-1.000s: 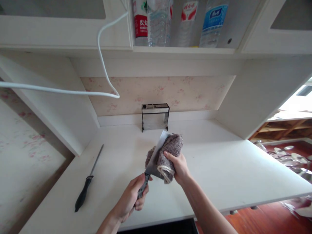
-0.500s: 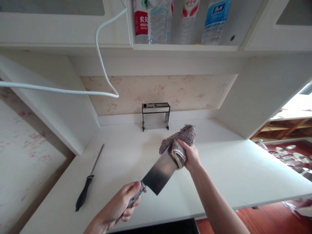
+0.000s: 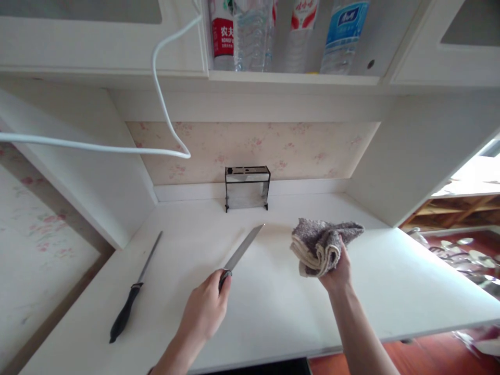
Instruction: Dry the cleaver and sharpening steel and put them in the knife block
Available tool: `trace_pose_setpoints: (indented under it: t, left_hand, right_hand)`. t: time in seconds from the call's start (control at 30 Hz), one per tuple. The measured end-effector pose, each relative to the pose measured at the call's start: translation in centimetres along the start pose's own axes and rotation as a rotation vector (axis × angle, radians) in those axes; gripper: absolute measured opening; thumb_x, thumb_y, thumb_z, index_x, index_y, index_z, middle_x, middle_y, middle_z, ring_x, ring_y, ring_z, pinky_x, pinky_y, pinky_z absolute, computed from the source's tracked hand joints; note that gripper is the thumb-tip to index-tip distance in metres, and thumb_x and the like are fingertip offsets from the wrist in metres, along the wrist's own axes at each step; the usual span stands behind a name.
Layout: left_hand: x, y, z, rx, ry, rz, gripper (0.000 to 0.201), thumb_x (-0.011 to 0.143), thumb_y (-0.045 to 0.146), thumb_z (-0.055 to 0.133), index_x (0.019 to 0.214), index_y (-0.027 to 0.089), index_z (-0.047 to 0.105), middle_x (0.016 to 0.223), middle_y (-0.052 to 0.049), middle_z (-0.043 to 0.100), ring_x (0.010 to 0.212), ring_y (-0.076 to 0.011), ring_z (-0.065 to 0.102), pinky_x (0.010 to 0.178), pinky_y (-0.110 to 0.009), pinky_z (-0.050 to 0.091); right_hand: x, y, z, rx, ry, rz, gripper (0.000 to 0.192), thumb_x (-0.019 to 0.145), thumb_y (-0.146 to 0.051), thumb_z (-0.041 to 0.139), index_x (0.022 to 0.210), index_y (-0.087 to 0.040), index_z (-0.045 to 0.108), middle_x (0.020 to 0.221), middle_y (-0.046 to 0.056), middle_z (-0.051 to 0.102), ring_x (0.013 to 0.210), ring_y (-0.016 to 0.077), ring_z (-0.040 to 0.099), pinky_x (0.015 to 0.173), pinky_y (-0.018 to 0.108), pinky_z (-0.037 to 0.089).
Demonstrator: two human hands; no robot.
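My left hand (image 3: pixel 205 310) grips the dark handle of a cleaver (image 3: pixel 241 251) over the white counter (image 3: pixel 273 307). The blade is seen almost edge-on and points away toward the back wall. My right hand (image 3: pixel 339 266) holds a bunched grey cloth (image 3: pixel 321 245) to the right of the blade, clear of it. A metal knife rack (image 3: pixel 247 188) stands at the back of the counter, beyond the blade tip.
A black-handled honing steel (image 3: pixel 132 294) lies at the counter's left. A white cable (image 3: pixel 156 94) hangs from above on the left. Several bottles (image 3: pixel 285 31) stand on the shelf overhead. A side panel (image 3: pixel 422 151) bounds the counter on the right; beyond it lies shiny tableware (image 3: pixel 464 255).
The cloth has slid off the blade tip and moved right with my right hand. My left hand has turned the cleaver from flat-on to nearly edge-on.
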State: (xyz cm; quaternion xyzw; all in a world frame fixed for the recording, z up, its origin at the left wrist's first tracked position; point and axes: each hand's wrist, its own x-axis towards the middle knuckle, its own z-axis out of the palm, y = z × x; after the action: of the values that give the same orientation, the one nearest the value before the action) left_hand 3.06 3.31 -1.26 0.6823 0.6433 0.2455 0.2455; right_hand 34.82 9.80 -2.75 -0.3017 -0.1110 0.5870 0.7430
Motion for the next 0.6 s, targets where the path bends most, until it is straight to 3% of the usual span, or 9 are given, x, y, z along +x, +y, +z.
trace_pose_setpoints:
  t: [0.1, 0.23, 0.4, 0.6]
  left_hand:
    - [0.9, 0.6, 2.3, 0.170, -0.001, 0.010, 0.032, 0.094, 0.038, 0.031, 0.106, 0.019, 0.055, 0.101, -0.012, 0.067, 0.085, -0.0267, 0.065, 0.072, -0.033, 0.039]
    - [1.7, 1.3, 4.2, 0.245, -0.035, 0.012, 0.034, 0.095, 0.036, 0.029, 0.110, 0.018, 0.053, 0.104, -0.013, 0.065, 0.085, -0.0260, 0.065, 0.070, -0.033, 0.040]
    - [2.7, 2.1, 5.9, 0.307, -0.017, 0.002, 0.032, 0.095, 0.034, 0.030, 0.111, 0.016, 0.051, 0.104, -0.014, 0.064, 0.085, -0.0257, 0.065, 0.071, -0.033, 0.041]
    - [3.7, 2.7, 8.2, 0.272, 0.015, 0.001, 0.028, 0.094, 0.031, 0.033, 0.105, 0.014, 0.053, 0.098, -0.015, 0.064, 0.084, -0.0263, 0.065, 0.070, -0.032, 0.043]
  right_hand:
    - [-1.3, 0.8, -2.0, -0.030, -0.003, 0.053, 0.031, 0.075, -0.048, 0.068, 0.092, -0.022, 0.071, 0.092, 0.003, 0.073, 0.093, 0.0268, 0.067, 0.089, 0.047, 0.051]
    - [-2.9, 0.9, -3.9, -0.045, -0.011, 0.084, 0.033, 0.075, -0.053, 0.066, 0.092, -0.026, 0.072, 0.096, 0.004, 0.072, 0.098, 0.0286, 0.065, 0.093, 0.050, 0.048]
    - [-4.3, 0.9, -4.8, -0.044, 0.055, 0.076, 0.035, 0.073, -0.059, 0.064, 0.091, -0.031, 0.073, 0.099, 0.003, 0.072, 0.103, 0.0286, 0.063, 0.100, 0.052, 0.043]
    - [-5.0, 1.5, -5.6, -0.120, 0.032, 0.035, 0.036, 0.072, -0.060, 0.064, 0.089, -0.030, 0.075, 0.095, 0.006, 0.072, 0.098, 0.0306, 0.065, 0.100, 0.053, 0.041]
